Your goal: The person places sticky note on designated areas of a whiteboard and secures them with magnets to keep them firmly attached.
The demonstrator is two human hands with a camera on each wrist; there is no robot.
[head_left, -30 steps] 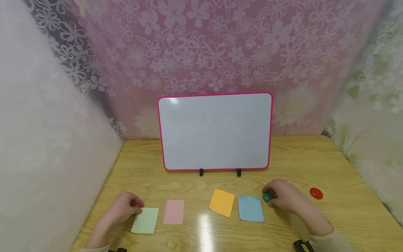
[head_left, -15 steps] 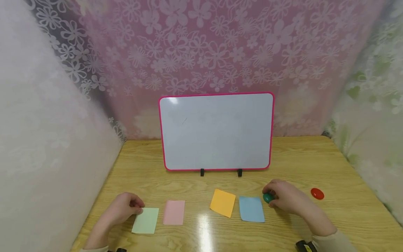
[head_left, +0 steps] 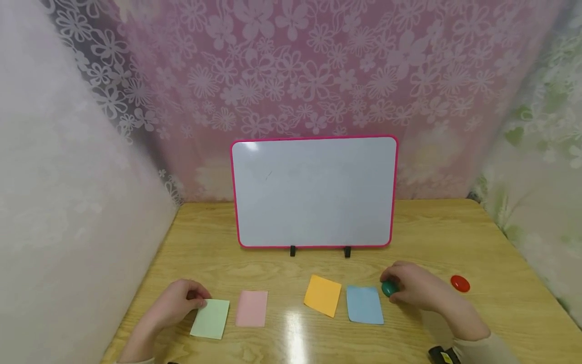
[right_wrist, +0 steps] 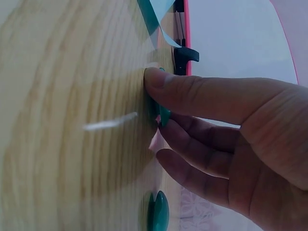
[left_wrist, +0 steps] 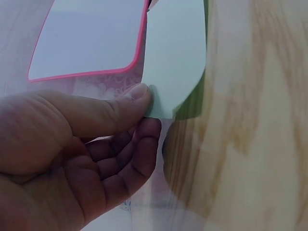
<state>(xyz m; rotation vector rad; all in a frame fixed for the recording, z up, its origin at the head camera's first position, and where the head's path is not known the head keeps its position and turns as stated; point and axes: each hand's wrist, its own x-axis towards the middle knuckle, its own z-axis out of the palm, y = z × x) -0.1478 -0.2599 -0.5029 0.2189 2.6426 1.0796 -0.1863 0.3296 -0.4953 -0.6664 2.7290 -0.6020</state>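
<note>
My left hand (head_left: pixel 179 302) pinches the upper left corner of a pale green sticky note (head_left: pixel 211 319) between thumb and fingers. In the left wrist view that note (left_wrist: pixel 175 53) bends up from the wooden table, its shadow beneath. On the other side, my right hand (head_left: pixel 416 287) grips a glossy green oval disc, like a magnet (head_left: pixel 388 288), just right of a blue sticky note (head_left: pixel 365 305). The right wrist view shows thumb and fingers around the disc's edge, close over the table. A second green disc (right_wrist: pixel 160 211) lies nearby in that view.
A pink sticky note (head_left: pixel 252 309) and an orange one (head_left: pixel 323 296) lie between the hands. Behind them a pink-framed whiteboard (head_left: pixel 316 192) stands on black feet (head_left: pixel 347 252). A red disc (head_left: pixel 460 283) rests at the right. Floral sheets (head_left: pixel 291 65) surround the table (head_left: pixel 436 227).
The head view has shifted slightly, so things sit a little lower and further right. Both hands keep their places. A red sliver beside my right forearm has gone out of sight.
</note>
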